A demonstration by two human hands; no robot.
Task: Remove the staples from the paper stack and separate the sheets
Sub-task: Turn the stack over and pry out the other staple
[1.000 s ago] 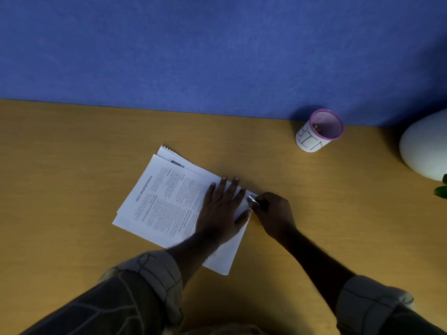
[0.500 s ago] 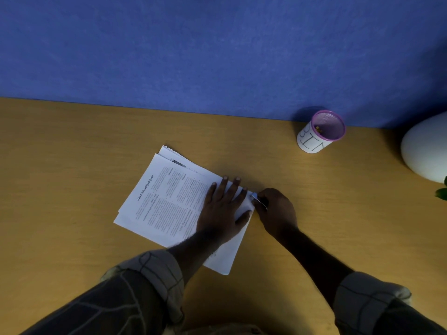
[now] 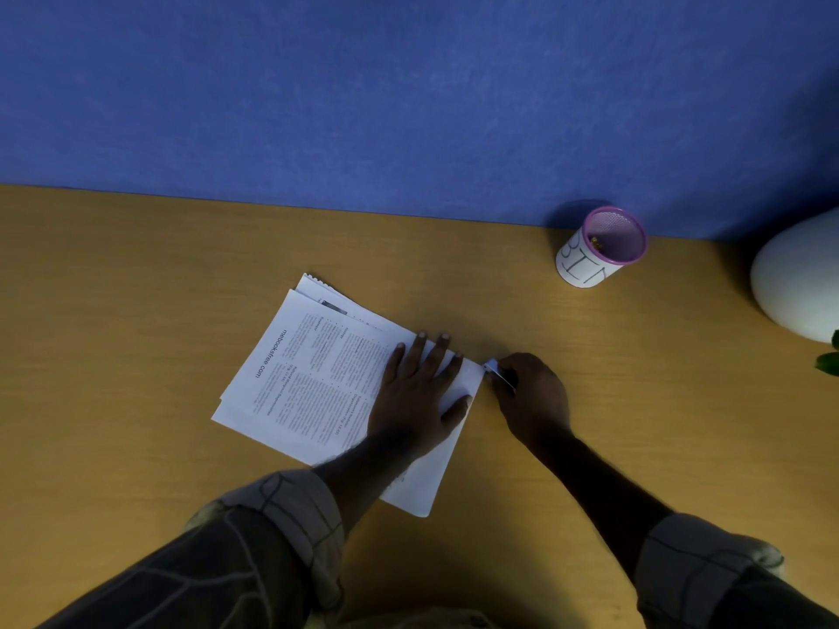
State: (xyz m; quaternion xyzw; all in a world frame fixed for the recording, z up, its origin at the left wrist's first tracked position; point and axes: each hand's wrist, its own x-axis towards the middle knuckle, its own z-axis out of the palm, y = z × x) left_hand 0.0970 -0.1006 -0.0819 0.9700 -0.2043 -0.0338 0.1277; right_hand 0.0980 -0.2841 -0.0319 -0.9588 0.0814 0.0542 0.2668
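Paper stack (image 3: 318, 379) unmoved on desk (image 3: 136, 311); my left hand (image 3: 420, 392) still flat on its near-right part, fingers straight. My right hand (image 3: 531, 397), fingers curled round small metal tool (image 3: 499, 376), has edged slightly right, tip at the corner.

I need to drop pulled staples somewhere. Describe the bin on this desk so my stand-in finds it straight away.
Start at the blue wall and follow its base along the wooden desk toward the right. There, left of a large white rounded object, stands the small cup. It alone has a purple mesh rim and a white label hand-lettered BIN.
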